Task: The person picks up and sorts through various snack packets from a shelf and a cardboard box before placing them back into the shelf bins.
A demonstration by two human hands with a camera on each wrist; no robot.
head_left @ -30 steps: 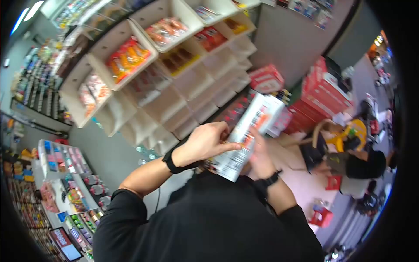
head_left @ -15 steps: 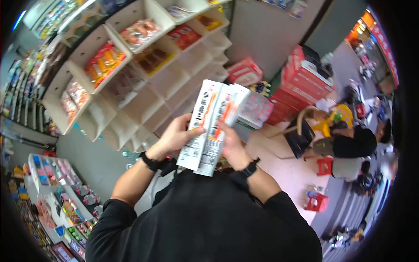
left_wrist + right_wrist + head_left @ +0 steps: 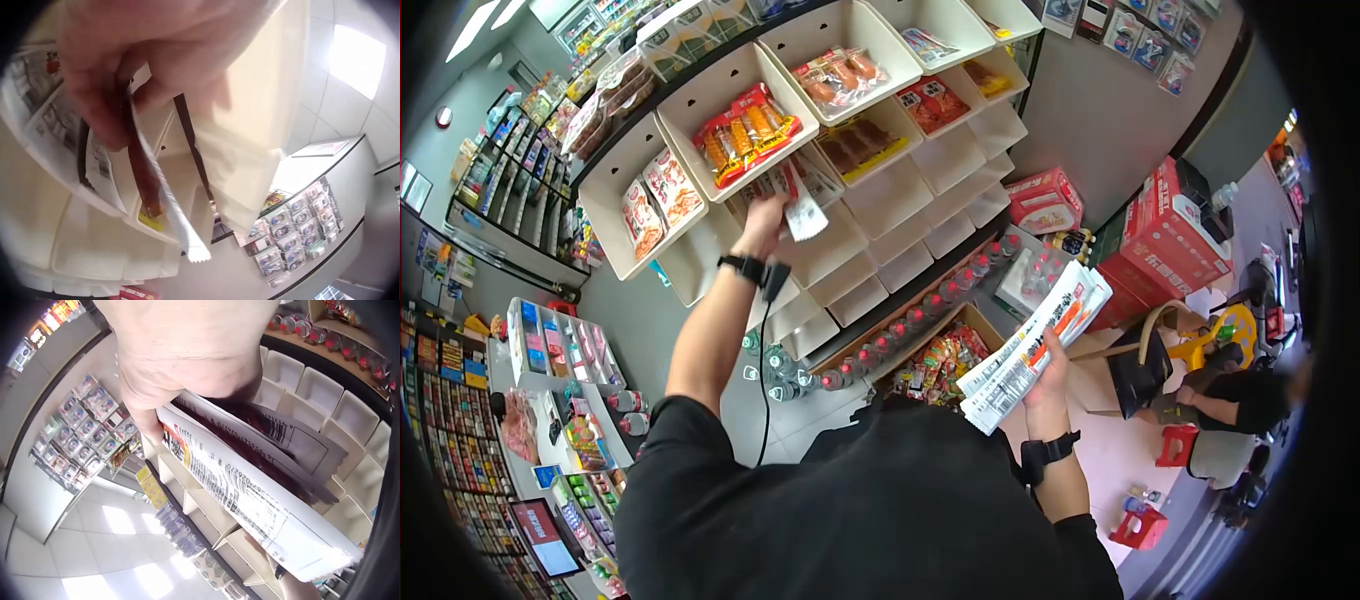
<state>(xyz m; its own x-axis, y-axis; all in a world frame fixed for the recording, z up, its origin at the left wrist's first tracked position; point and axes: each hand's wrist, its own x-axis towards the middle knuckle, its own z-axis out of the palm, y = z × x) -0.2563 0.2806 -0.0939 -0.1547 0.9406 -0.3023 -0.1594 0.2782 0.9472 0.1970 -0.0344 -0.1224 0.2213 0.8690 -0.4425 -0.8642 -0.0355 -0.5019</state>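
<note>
Up at the tiered bins, my left hand (image 3: 764, 222) pinches one long white snack packet (image 3: 805, 218) by its upper part, just below the bin of orange-yellow snack packs (image 3: 746, 140). From the left wrist view, that packet (image 3: 178, 219) shows edge-on, its crimped end pointing down over a bin. My right hand (image 3: 1048, 385) is out at the right, away from the shelf. It grips a fanned stack of white sausage-like snack packets (image 3: 1035, 345) with orange and black print, thumb across the front. Several layers of this stack (image 3: 237, 487) show in the right wrist view.
Pale tiered bins (image 3: 890, 205) spread ahead, some with packs such as sausages (image 3: 840, 78). Below them runs a row of red-capped bottles (image 3: 900, 335), beside a carton of colourful snacks (image 3: 950, 360). Red boxes (image 3: 1155, 235) stand right. A seated person (image 3: 1235, 405) is farther right.
Both hands held the packets together before my chest. Now my left hand has moved up and forward to the bins with one packet, while my right has shifted right with the others.
</note>
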